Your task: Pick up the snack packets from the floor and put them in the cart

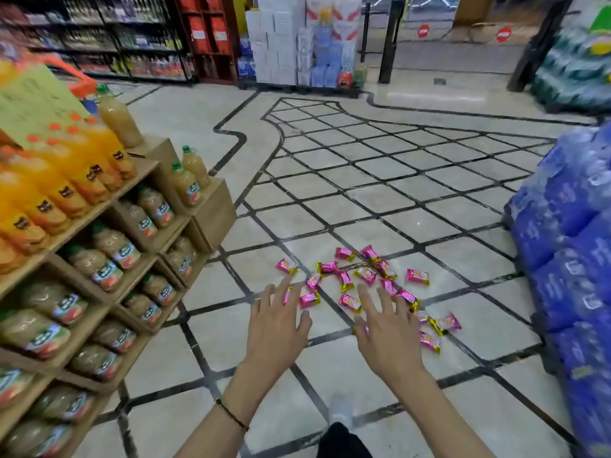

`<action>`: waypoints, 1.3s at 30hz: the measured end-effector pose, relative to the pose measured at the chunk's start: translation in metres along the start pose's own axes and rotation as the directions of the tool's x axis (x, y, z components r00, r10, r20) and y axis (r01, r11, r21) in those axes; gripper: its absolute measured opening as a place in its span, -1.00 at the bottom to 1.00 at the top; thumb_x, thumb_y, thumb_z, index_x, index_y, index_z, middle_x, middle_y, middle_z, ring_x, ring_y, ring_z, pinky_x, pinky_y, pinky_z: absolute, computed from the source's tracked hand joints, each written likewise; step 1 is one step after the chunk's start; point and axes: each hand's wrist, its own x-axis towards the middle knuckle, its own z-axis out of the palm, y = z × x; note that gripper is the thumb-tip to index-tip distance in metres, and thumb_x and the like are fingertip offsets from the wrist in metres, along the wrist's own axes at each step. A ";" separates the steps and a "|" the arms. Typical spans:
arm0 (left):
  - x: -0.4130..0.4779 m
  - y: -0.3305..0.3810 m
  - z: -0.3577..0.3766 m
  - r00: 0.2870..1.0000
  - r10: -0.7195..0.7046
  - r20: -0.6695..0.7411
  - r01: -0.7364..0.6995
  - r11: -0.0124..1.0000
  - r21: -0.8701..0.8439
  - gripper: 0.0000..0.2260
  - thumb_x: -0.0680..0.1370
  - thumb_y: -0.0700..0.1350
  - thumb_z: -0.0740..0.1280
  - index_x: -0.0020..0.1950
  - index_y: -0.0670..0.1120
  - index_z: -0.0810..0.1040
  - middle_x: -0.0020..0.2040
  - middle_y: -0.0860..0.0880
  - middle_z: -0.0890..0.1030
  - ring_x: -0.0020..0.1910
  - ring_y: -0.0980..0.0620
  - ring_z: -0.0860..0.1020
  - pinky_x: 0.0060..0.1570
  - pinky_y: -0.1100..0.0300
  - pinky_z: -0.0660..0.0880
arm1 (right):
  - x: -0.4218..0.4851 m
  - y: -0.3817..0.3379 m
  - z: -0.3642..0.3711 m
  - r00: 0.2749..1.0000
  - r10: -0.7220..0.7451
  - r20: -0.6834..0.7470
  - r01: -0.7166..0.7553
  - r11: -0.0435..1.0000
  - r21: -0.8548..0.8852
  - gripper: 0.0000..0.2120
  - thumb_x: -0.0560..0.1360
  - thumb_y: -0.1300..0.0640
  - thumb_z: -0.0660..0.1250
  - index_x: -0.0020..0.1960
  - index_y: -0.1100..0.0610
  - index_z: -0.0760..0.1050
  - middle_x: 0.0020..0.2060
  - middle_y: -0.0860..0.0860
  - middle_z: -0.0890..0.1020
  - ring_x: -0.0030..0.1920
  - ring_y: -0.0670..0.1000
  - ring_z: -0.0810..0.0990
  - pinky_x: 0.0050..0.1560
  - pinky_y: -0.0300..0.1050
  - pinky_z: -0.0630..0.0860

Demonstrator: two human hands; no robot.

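Several pink snack packets with gold ends lie scattered on the tiled floor ahead of me. My left hand is stretched out above the near left packets with fingers spread, holding nothing. My right hand reaches over the near right packets, fingers straight and spread, and covers a few of them. One packet lies apart at the right, another close to my right wrist. An orange cart handle shows at the far left behind the shelf; the rest of the cart is hidden.
A wooden shelf of juice bottles stands close on the left. Stacked blue water packs rise on the right. My shoe is on the floor below the hands. Store shelving and stacked boxes stand at the back.
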 end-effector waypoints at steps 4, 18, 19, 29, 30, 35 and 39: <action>0.068 -0.010 0.009 0.998 -0.055 0.015 0.054 0.998 0.044 -0.54 0.58 0.15 0.13 0.45 0.03 0.42 0.51 0.00 0.40 0.42 -0.16 0.37 0.27 -0.10 0.43 | 0.077 -0.002 0.019 0.999 -0.034 0.023 0.032 0.998 0.054 -0.41 0.47 -0.01 0.43 0.46 0.04 0.40 0.28 0.15 0.54 0.21 0.30 0.51 -0.05 0.22 0.56; 0.290 -0.059 0.091 0.979 -0.110 0.171 0.115 0.993 -0.021 -0.51 0.59 0.11 0.25 0.50 0.00 0.38 0.51 -0.02 0.39 0.42 -0.18 0.36 0.26 -0.13 0.42 | 0.315 -0.023 0.107 0.970 -0.107 0.218 0.092 0.993 0.077 -0.37 0.46 -0.04 0.42 0.48 0.03 0.33 0.31 0.17 0.52 0.26 0.31 0.49 -0.09 0.22 0.56; 0.304 -0.068 0.101 0.977 -0.108 0.186 0.114 0.993 -0.022 -0.51 0.58 0.10 0.26 0.49 -0.01 0.39 0.50 -0.03 0.40 0.41 -0.18 0.38 0.25 -0.13 0.43 | 0.329 -0.027 0.117 0.966 -0.103 0.236 0.091 0.994 0.063 -0.36 0.46 -0.04 0.43 0.47 0.03 0.32 0.31 0.17 0.52 0.26 0.31 0.49 -0.09 0.22 0.56; 0.426 -0.164 0.200 0.929 -0.120 0.350 0.149 0.987 -0.057 -0.54 0.56 0.06 0.20 0.40 -0.10 0.47 0.45 -0.10 0.47 0.33 -0.24 0.44 0.16 -0.14 0.45 | 0.465 -0.049 0.225 0.925 -0.098 0.367 0.088 0.995 0.045 -0.36 0.47 0.02 0.41 0.49 0.04 0.26 0.32 0.18 0.48 0.27 0.31 0.45 0.00 0.26 0.52; 0.435 -0.172 0.212 0.917 -0.116 0.381 0.148 0.987 -0.055 -0.52 0.55 0.07 0.17 0.41 -0.10 0.47 0.44 -0.11 0.47 0.32 -0.25 0.45 0.14 -0.15 0.46 | 0.476 -0.049 0.240 0.920 -0.111 0.377 0.097 0.994 0.055 -0.37 0.47 0.03 0.41 0.49 0.05 0.28 0.32 0.19 0.48 0.26 0.32 0.45 0.01 0.27 0.51; 0.475 -0.208 0.287 0.894 -0.080 0.441 0.102 0.994 -0.027 -0.55 0.58 0.05 0.20 0.43 -0.08 0.43 0.46 -0.10 0.43 0.34 -0.19 0.43 0.20 -0.12 0.43 | 0.521 -0.036 0.326 0.877 -0.144 0.459 0.123 0.989 0.076 -0.40 0.52 0.04 0.35 0.52 0.08 0.29 0.37 0.18 0.44 0.32 0.32 0.42 0.05 0.27 0.51; 0.483 -0.232 0.378 0.886 -0.121 0.448 0.147 0.989 -0.023 -0.51 0.53 0.09 0.10 0.38 -0.10 0.47 0.39 -0.12 0.49 0.24 -0.25 0.48 0.15 -0.14 0.45 | 0.530 -0.027 0.418 0.855 -0.169 0.491 0.140 0.985 0.097 -0.43 0.53 0.01 0.34 0.51 0.08 0.32 0.37 0.16 0.45 0.30 0.31 0.42 0.05 0.24 0.51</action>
